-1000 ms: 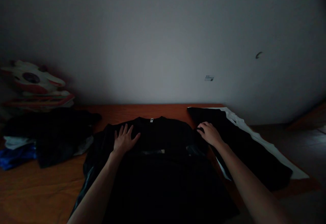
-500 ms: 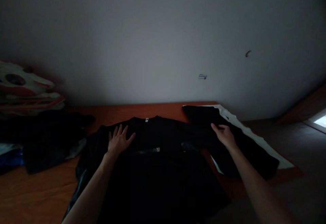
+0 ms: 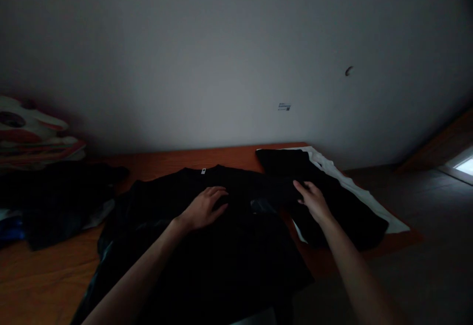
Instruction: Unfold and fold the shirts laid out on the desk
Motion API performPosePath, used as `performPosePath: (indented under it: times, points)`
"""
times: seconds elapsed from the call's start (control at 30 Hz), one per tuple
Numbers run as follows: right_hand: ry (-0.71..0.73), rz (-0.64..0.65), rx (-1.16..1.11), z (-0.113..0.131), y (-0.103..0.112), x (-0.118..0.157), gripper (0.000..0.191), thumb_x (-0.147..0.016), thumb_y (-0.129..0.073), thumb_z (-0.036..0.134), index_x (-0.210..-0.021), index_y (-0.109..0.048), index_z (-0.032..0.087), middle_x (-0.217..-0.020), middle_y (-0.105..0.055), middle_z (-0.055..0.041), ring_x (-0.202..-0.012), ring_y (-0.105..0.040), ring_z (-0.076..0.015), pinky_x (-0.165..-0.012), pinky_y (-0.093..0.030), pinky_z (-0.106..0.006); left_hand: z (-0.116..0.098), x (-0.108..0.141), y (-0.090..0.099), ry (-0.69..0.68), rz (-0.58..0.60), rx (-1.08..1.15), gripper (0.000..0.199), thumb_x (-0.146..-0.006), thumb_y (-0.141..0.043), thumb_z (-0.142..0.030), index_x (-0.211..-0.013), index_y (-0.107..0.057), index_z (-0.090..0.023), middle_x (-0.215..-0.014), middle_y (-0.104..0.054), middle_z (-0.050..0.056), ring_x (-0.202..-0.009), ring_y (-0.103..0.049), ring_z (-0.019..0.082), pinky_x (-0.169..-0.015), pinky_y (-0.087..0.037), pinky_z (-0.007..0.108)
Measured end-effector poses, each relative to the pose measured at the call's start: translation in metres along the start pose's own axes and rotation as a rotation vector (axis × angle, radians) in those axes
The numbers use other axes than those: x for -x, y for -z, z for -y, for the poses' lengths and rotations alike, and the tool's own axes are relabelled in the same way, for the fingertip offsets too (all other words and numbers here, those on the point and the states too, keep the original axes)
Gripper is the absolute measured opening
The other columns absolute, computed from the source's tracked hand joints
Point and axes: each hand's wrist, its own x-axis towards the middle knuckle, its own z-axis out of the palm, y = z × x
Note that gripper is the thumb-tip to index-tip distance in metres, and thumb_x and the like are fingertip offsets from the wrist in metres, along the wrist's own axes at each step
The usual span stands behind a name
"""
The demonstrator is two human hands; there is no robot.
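A black long-sleeved shirt point(image 3: 221, 251) lies spread out, its collar with a small white label pointing toward the wall. My left hand point(image 3: 205, 208) rests on the upper chest of the shirt, thumb apart from the fingers, gripping nothing. At the right, my right hand point(image 3: 313, 200) has thumb and fingers closed on the end of the shirt's sleeve. Under and beyond that hand is a folded black garment point(image 3: 347, 211) on top of a white cloth point(image 3: 354, 189). Dark fabric makes the folds of the shirt hard to make out.
The orange-brown wooden surface point(image 3: 48, 270) carries all the clothes and meets a grey wall point(image 3: 207, 58). Dark clothes point(image 3: 55, 201) are heaped at the left, below a colourful cartoon-like item point(image 3: 33, 130). A floor point(image 3: 424, 206) shows beyond the right edge.
My left hand has slid right, from the shirt's left shoulder area to mid-chest. My right hand stays at the sleeve end, its fingers more closed. The view has shifted slightly.
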Motion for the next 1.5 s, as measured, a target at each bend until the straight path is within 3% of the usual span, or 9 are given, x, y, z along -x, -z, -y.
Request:
performPosePath:
  times: [0.17,0.23,0.37,0.6,0.77,0.93,1.13,1.37,1.5]
  points:
    - [-0.075,0.113,0.073,-0.010,0.007,0.003,0.046,-0.073,-0.076,0.064,-0.078,-0.064,0.020,-0.066,-0.065,-0.0024,-0.055,-0.060,-0.0146,-0.044,-0.046,-0.023,-0.066,-0.026,-0.014,-0.237,0.318,0.200,0.036,-0.099,-0.053,-0.045,-0.127,-0.066,-0.027,-0.116,-0.075,0.005,-0.105,-0.071,0.023,-0.095,-0.055,0.036]
    - [-0.099,0.219,0.082,-0.015,0.014,0.005,0.048,-0.072,-0.077,0.065,-0.073,-0.063,0.019,-0.058,-0.059,0.0011,-0.047,-0.050,-0.0105,-0.041,-0.038,-0.021,-0.072,-0.040,-0.019,-0.241,0.305,0.218,0.034,-0.100,-0.049,-0.043,-0.124,-0.068,-0.027,-0.112,-0.076,0.004,-0.101,-0.071,0.022,-0.093,-0.055,0.035]
    - [-0.032,0.251,0.069,-0.022,0.022,0.010,0.047,-0.071,-0.079,0.060,-0.092,-0.069,0.019,-0.075,-0.068,-0.0006,-0.060,-0.058,-0.0120,-0.047,-0.039,-0.020,-0.059,-0.085,-0.036,-0.162,0.127,0.122,0.031,-0.102,-0.043,-0.030,-0.117,-0.069,-0.022,-0.121,-0.072,0.007,-0.116,-0.065,0.023,-0.106,-0.049,0.037]
    - [0.052,0.213,0.127,-0.022,0.020,0.024,0.049,-0.075,-0.072,0.065,-0.093,-0.068,0.019,-0.078,-0.070,-0.0032,-0.062,-0.060,-0.0161,-0.052,-0.044,-0.025,-0.045,-0.173,-0.071,0.097,0.093,0.038,0.039,-0.095,-0.052,-0.020,-0.133,-0.058,-0.012,-0.132,-0.065,0.018,-0.116,-0.067,0.027,-0.101,-0.052,0.038]
    - [0.167,0.192,0.138,-0.024,0.016,0.024,0.051,-0.070,-0.073,0.066,-0.089,-0.070,0.019,-0.082,-0.073,-0.0046,-0.074,-0.065,-0.0215,-0.062,-0.051,-0.030,-0.048,-0.205,-0.089,0.133,0.124,0.061,0.049,-0.084,-0.072,-0.026,-0.132,-0.061,-0.019,-0.123,-0.072,0.012,-0.113,-0.069,0.028,-0.098,-0.053,0.036]
    - [0.182,0.089,0.141,-0.032,0.015,0.020,0.051,-0.073,-0.064,0.072,-0.074,-0.060,0.021,-0.067,-0.062,-0.0004,-0.057,-0.056,-0.0162,-0.052,-0.045,-0.028,-0.041,-0.221,-0.096,0.236,0.046,0.088,0.017,-0.090,-0.063,-0.021,-0.104,-0.073,-0.021,-0.105,-0.076,0.008,-0.102,-0.072,0.024,-0.093,-0.055,0.034]
    - [0.150,0.028,0.186,-0.035,0.013,0.018,0.049,-0.073,-0.064,0.071,-0.076,-0.058,0.022,-0.064,-0.058,0.0013,-0.053,-0.055,-0.0148,-0.049,-0.044,-0.026,-0.032,-0.193,-0.078,0.249,-0.124,0.119,0.029,-0.099,-0.048,-0.023,-0.121,-0.066,-0.015,-0.124,-0.067,0.014,-0.109,-0.067,0.020,-0.100,-0.052,0.033]
    - [-0.240,0.086,0.242,-0.008,0.008,0.002,0.057,-0.079,-0.061,0.075,-0.076,-0.067,0.018,-0.056,-0.064,-0.0047,-0.046,-0.059,-0.0181,-0.041,-0.042,-0.027,-0.023,-0.071,-0.052,0.153,-0.010,-0.079,0.039,-0.095,-0.057,-0.039,-0.125,-0.067,-0.017,-0.143,-0.059,0.016,-0.130,-0.057,0.033,-0.112,-0.043,0.049]
    - [-0.187,0.031,0.227,0.001,0.000,-0.008,0.033,-0.072,-0.077,0.051,-0.078,-0.071,0.019,-0.069,-0.074,-0.0075,-0.065,-0.071,-0.0228,-0.054,-0.051,-0.029,-0.025,-0.026,-0.059,0.283,0.054,-0.165,0.078,-0.086,-0.060,-0.066,-0.148,-0.053,-0.019,-0.164,-0.035,0.020,-0.150,-0.031,0.046,-0.119,-0.022,0.067]
